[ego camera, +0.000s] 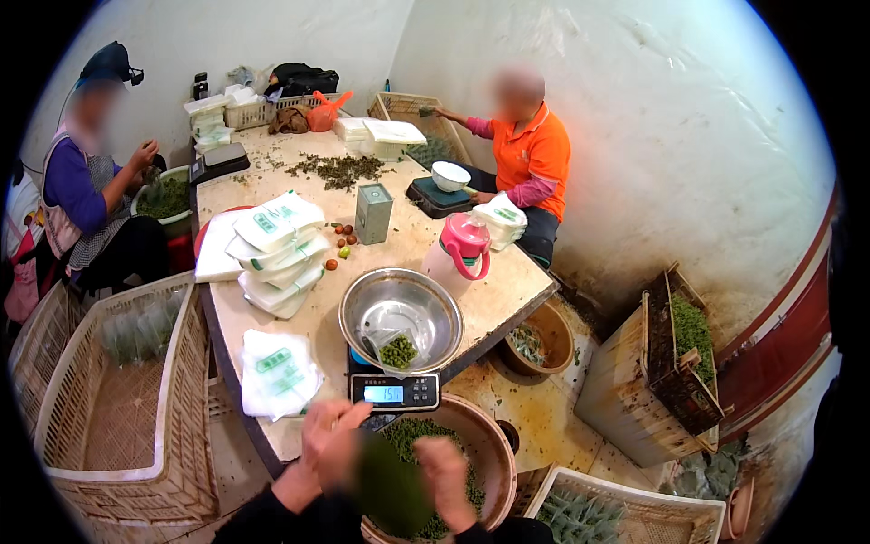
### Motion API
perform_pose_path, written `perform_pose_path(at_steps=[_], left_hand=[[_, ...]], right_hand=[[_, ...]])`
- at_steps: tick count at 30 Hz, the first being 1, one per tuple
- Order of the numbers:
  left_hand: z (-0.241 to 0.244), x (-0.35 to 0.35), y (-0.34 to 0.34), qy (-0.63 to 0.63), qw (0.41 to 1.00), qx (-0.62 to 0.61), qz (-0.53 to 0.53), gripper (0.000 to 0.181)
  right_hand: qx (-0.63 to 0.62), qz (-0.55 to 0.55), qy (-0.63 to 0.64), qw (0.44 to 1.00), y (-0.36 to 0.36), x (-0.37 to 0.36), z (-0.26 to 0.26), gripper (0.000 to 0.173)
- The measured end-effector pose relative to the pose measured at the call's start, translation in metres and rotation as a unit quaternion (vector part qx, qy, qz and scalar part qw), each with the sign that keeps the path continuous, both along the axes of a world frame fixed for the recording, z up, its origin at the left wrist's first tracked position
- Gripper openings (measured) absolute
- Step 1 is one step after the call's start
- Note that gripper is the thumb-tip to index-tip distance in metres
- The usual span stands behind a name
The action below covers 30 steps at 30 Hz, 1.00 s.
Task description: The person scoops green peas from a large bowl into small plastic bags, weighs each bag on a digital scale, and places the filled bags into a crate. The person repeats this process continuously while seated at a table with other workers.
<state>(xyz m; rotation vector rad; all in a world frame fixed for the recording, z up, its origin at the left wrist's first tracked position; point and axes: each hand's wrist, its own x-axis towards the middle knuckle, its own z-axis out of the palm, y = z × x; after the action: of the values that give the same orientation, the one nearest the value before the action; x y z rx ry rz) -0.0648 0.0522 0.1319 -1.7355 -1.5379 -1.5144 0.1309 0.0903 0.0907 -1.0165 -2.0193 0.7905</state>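
Observation:
My left hand (329, 438) is just below the digital scale (395, 393), fingers curled; whether it holds anything cannot be made out. My right hand (447, 476) hovers over a round tub (501, 445) of small green pieces (428, 435), its fingers bent. Between the hands a dark green blurred patch hides part of the tub and any thing there. On the scale, whose display is lit, rests a stainless steel bowl (401, 285). A clear plastic bag with green pieces (397, 351) lies in the bowl at its near side. Printed plastic bags (282, 374) lie left of the scale.
Stacked bags (279, 251), a metal tin (374, 214) and a pink-lidded jug (462, 248) stand on the table (319, 340). Plastic crates (129, 435) flank me, one (625, 503) holding filled bags. Two people (533, 149) (88, 183) sit across the table.

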Motion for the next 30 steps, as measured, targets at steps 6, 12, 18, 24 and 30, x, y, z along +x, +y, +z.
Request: perform_pose_path(at_steps=[6, 12, 18, 24, 30], left_hand=[[-0.077, 0.044, -0.066, 0.014, 0.974, -0.219, -0.060, 0.020], [-0.092, 0.056, -0.067, -0.061, 0.926, -0.339, -0.154, 0.025], [-0.103, 0.060, -0.056, -0.019, 0.936, -0.338, -0.098, 0.022], [-0.142, 0.058, -0.060, -0.123, 0.915, -0.361, -0.132, 0.030], [-0.091, 0.039, -0.057, -0.175, 0.940, -0.250, -0.155, 0.038]], right_hand=[[-0.226, 0.124, 0.110, 0.960, -0.056, -0.001, -0.235, 0.017], [-0.189, 0.035, -0.112, 0.975, -0.028, 0.026, -0.180, 0.017], [-0.258, 0.025, 0.056, 0.964, -0.024, 0.036, -0.059, 0.008], [-0.125, 0.009, 0.107, 0.986, 0.005, -0.001, 0.056, 0.008], [-0.054, -0.005, 0.161, 0.985, 0.028, -0.030, 0.101, 0.011]])
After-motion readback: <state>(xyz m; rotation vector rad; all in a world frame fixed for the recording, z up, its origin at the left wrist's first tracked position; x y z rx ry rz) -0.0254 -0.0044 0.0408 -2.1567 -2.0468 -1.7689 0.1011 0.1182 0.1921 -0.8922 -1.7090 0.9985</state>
